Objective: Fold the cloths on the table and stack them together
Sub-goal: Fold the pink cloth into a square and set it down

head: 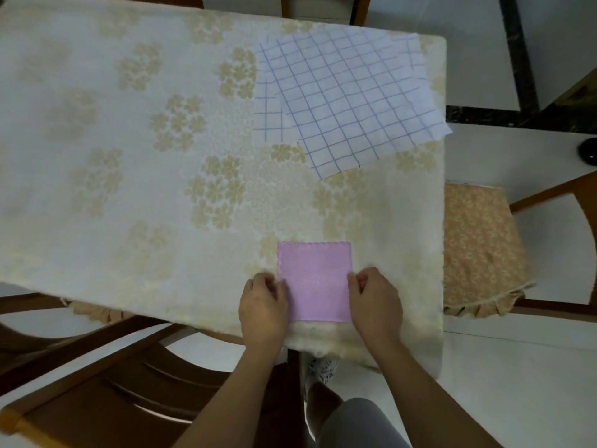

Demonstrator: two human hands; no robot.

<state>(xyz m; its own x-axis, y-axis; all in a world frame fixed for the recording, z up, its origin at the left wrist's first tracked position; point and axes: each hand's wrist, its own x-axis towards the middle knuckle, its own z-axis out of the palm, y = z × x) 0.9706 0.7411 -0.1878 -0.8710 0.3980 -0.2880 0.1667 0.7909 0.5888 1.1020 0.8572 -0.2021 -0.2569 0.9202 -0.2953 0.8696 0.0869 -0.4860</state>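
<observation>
Premises present as a domestic dining area. A table (113,156) is covered by a cream floral tablecloth (193,118), with wooden chairs (113,399) drawn up around it, one carrying a frilled floral seat cushion (478,250). The floor (484,76) is white tile with a dark inlaid border.

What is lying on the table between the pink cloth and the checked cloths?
Nothing. In the head view, only bare flowered tablecloth lies between the pink cloth and the checked cloths.

A cream floral tablecloth (135,130) covers the table. A wooden chair (122,376) stands near left; a cushioned chair (478,247) (peach floral, frilled edge) sits right on white floor tiles (517,383).
</observation>
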